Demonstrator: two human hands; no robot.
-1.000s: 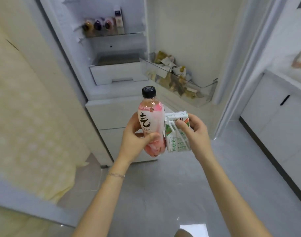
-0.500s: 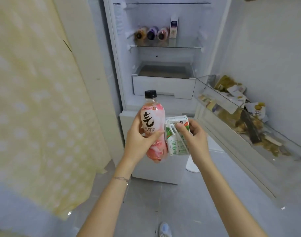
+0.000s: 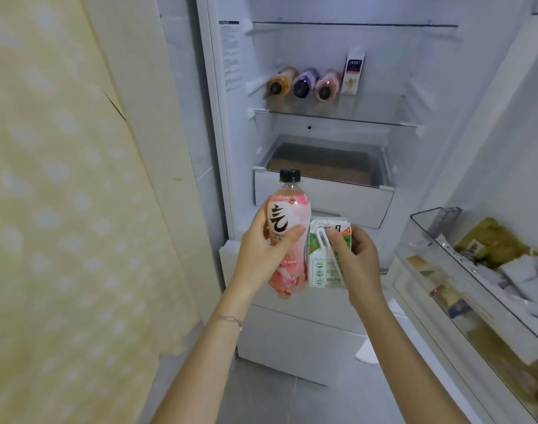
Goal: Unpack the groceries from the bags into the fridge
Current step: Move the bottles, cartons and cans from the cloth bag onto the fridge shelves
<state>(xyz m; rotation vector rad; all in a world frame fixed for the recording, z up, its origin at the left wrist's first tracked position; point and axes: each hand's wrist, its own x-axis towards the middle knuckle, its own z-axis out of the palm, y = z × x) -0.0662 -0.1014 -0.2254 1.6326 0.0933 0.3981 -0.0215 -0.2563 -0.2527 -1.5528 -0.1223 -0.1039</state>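
Before the open fridge [image 3: 322, 206], my left hand [image 3: 261, 258] wraps the waist of the pink bottle [image 3: 287, 215], probably heavy and slick, while my right hand [image 3: 361, 264] pinches the light, crushable carton [image 3: 324, 267] touching it.

Contents of the door bin [image 3: 436, 211] are blurred, cropped at right.

Glass shelf [image 3: 384, 117] bears three lying bottles [image 3: 304, 84] (caps outward) and upright carton [image 3: 353, 73].
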